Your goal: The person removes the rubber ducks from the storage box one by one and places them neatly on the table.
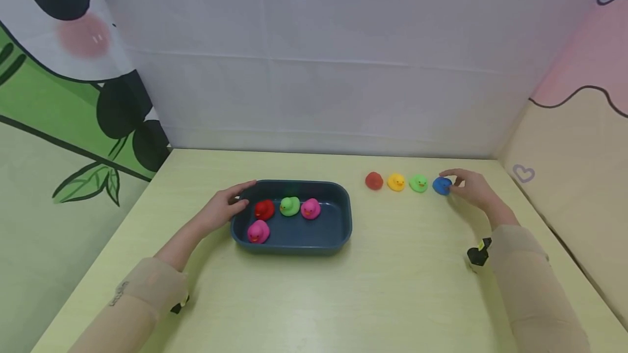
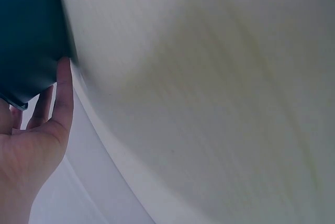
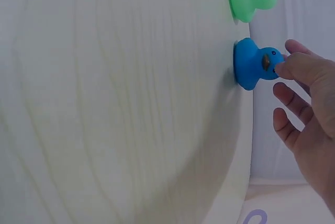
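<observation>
My left hand (image 1: pixel 223 208) grips the left end of a dark blue plastic tray (image 1: pixel 304 247), with thumb at the rim and fingers along the outside wall (image 2: pixel 31 35). Inside the tray sit a red rubber duck (image 1: pixel 264 210), a green duck (image 1: pixel 290 206) and two pink ducks, one (image 1: pixel 311 208) beside the green and one (image 1: pixel 258 231) at the front left. Over to the right, my right hand (image 1: pixel 473 188) pinches a blue rubber duck (image 3: pixel 251 64) by its head between thumb and finger. The duck's base is at the table surface.
Left of the blue duck runs a row on the table (image 1: pixel 392 287): a green duck (image 1: pixel 418 183), a yellow duck (image 1: pixel 396 182) and a red duck (image 1: pixel 374 181). A pale cloth wall (image 1: pixel 319 102) rises behind the table, with printed cloth at both sides.
</observation>
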Demonstrator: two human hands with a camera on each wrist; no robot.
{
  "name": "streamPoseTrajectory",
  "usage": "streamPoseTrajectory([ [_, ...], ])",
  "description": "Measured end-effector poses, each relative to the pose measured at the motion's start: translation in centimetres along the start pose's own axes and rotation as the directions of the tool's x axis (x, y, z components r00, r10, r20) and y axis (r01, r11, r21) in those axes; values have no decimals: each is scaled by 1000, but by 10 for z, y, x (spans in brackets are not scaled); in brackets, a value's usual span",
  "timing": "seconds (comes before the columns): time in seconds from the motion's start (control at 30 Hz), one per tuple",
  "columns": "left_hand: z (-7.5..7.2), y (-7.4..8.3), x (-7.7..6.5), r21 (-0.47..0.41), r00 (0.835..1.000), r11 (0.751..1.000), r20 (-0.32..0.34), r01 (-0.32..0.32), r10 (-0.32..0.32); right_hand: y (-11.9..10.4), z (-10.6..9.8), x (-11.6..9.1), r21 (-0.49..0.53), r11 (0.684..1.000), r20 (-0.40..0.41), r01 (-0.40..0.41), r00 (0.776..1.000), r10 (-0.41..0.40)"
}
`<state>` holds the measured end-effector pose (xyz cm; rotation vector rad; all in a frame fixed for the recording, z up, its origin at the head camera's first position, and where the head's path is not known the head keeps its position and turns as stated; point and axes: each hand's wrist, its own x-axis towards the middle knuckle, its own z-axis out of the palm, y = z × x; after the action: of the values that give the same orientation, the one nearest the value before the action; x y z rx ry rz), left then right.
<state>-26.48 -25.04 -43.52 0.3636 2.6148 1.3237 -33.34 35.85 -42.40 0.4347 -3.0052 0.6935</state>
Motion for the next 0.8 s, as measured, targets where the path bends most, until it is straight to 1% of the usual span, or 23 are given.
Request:
streamPoseTrajectory([
  [0.13, -1, -2, 0, 1, 1000, 1000, -1, -17, 17, -5, -4, -2, -6, 1000, -11, 12, 1000, -12],
  [0.3, -1, -5, 1, -7, 1000, 1000, 2, -29, 29, -12, -8, -5, 2, 1000, -30, 8, 1000, -8],
  [0.53, 1, -10, 5, 0, 1000, 1000, -4, -4, 4, -20, -11, -5, 12, 1000, -63, 7, 998, -6],
  [0.8, 2, -13, 7, 14, 1000, 1000, -6, -16, 16, -39, -16, -6, 16, 1000, -95, -4, 995, 6],
])
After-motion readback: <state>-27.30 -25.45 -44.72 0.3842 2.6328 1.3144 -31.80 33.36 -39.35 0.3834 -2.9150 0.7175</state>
